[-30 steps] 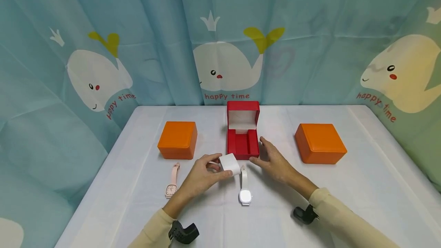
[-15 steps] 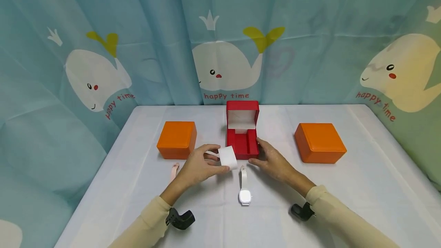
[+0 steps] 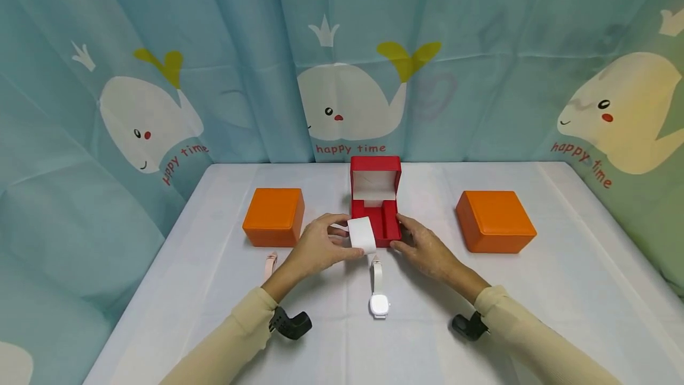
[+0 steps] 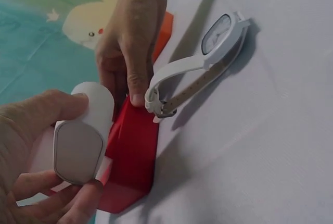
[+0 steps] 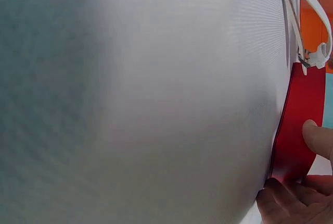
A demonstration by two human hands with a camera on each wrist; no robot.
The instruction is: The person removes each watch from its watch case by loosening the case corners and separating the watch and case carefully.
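Observation:
My left hand pinches a white watch cushion between thumb and fingers, tilted above the front left of the open red watch box. In the left wrist view the cushion shows a flat greyish end. My right hand holds the box's front right corner, its thumb on the front face and fingers along the side, as the right wrist view shows on the box. Just in front of the box lies a white watch with its strap buckled.
Orange boxes with lids down stand to the left and right of the red box. A pink watch strap shows past my left forearm, which hides the rest. A patterned curtain hangs behind the white table.
My left hand has carried the white cushion away from me and slightly right, to the box's front edge. The right hand has moved onto the box's side. My left forearm now covers the pink watch's face.

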